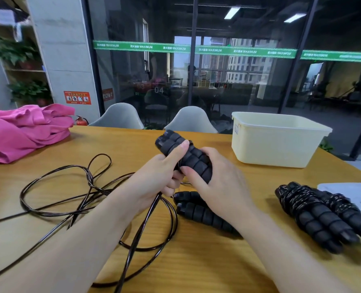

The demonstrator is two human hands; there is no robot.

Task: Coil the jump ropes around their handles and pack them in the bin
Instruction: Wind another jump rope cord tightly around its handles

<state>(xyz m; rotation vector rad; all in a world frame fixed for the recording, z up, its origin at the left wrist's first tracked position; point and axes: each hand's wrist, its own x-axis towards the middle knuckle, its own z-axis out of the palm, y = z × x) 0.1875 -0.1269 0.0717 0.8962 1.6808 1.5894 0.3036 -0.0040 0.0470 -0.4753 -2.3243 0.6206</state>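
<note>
Partly done: both hands clamp a pair of handles (185,155), rope (90,197) unwound.
Right of right hand (215,182), coiled ropes (314,210) lie unpacked; bin (278,144) beyond; left hand (156,178) alongside.

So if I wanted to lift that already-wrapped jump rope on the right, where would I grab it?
Probably around the coiled middle of the wrapped rope bundle, from above: the cord binds both handles there, so one grip would hold everything.
</note>
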